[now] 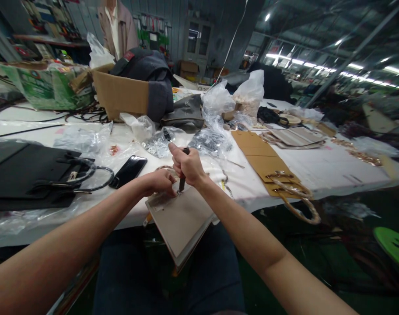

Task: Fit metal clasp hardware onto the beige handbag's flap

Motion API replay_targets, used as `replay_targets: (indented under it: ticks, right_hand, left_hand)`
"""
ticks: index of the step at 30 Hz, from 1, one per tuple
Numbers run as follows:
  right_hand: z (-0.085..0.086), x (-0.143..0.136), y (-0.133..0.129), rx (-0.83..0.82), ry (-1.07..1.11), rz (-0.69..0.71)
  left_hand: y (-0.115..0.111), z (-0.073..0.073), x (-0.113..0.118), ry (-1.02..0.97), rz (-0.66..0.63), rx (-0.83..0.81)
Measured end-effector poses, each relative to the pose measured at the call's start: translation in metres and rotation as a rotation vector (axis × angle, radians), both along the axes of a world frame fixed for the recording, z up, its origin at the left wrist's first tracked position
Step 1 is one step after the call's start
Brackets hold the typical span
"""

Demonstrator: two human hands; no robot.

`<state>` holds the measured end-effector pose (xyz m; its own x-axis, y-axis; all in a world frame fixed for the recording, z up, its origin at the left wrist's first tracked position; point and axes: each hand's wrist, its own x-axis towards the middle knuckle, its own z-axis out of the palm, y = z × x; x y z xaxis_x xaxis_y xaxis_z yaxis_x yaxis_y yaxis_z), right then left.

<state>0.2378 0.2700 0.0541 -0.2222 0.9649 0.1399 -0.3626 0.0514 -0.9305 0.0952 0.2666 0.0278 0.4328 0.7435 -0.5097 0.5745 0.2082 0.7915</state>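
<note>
My right hand (189,166) is wrapped round the dark handle of an upright tool (182,180), whose lower tip meets small metal hardware near the upper edge of a beige bag panel (183,218). Just left of the tip, my left hand (162,181) has its fingers pressed together at the panel's edge; what they pinch is too small to make out. The panel hangs over the table's front edge, above my lap, tilted. Part of a rope-like handle shows behind my left hand.
Black bag (32,175) and phone (130,169) lie at left. A tan bag piece (265,157) with ring handles overhangs the edge at right. Behind are a cardboard box (120,94), a green box (51,89) and plastic bags (215,98). A person (119,26) stands beyond the table.
</note>
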Motion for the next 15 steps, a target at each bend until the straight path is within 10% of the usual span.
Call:
replay_targets:
  ticks: [15]
  right_hand:
    - [-0.040, 0.021, -0.051, 0.131, 0.231, -0.292]
  left_hand:
    - [0.002, 0.001, 0.000, 0.024, -0.052, 0.037]
